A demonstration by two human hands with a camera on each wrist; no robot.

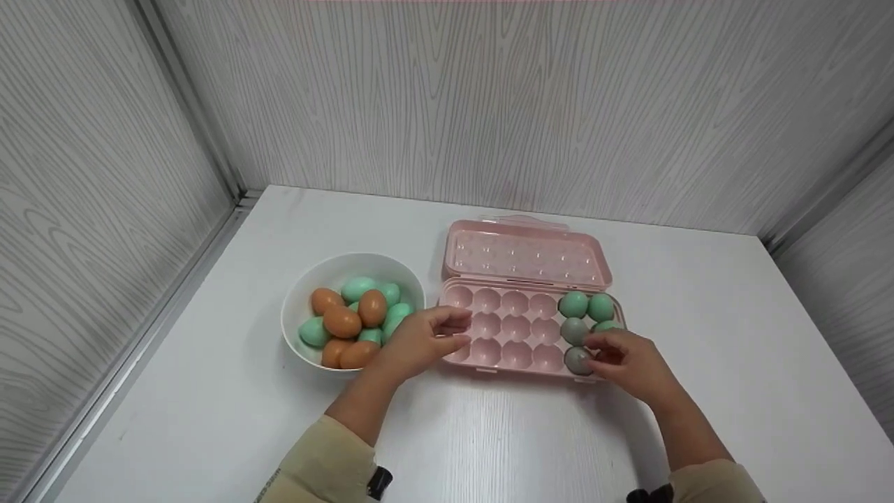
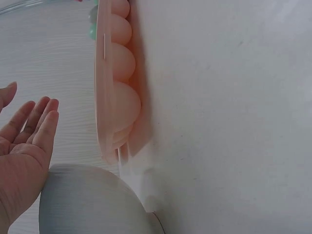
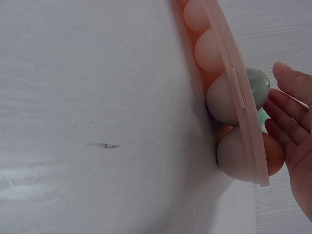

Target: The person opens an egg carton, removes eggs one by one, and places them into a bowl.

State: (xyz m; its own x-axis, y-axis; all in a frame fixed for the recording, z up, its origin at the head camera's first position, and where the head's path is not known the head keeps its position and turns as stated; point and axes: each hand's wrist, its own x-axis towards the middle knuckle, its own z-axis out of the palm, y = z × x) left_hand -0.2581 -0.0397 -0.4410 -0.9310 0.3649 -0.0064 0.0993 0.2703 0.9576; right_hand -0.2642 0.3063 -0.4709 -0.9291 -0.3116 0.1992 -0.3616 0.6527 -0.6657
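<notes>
A pink egg box [image 1: 517,328] lies with its lid [image 1: 527,253] folded back. Two green eggs stand at its far right, and part of another green egg [image 1: 606,326] shows beside my right hand. Two grey-green eggs [image 1: 575,331] sit in the column left of it. My right hand [image 1: 625,360] is at the nearer grey-green egg [image 3: 258,87], fingertips right at its side, thumb slightly apart. A brown egg [image 3: 274,155] fills the near right corner, hidden by that hand in the head view. My left hand [image 1: 426,340] holds nothing, fingers extended over the box's left end.
A white bowl [image 1: 293,307] heaped with green and brown eggs stands left of the box, its right rim close by my left hand. The white table [image 1: 489,433] is bounded by wood-grain panels [image 1: 433,105] at the back and both sides.
</notes>
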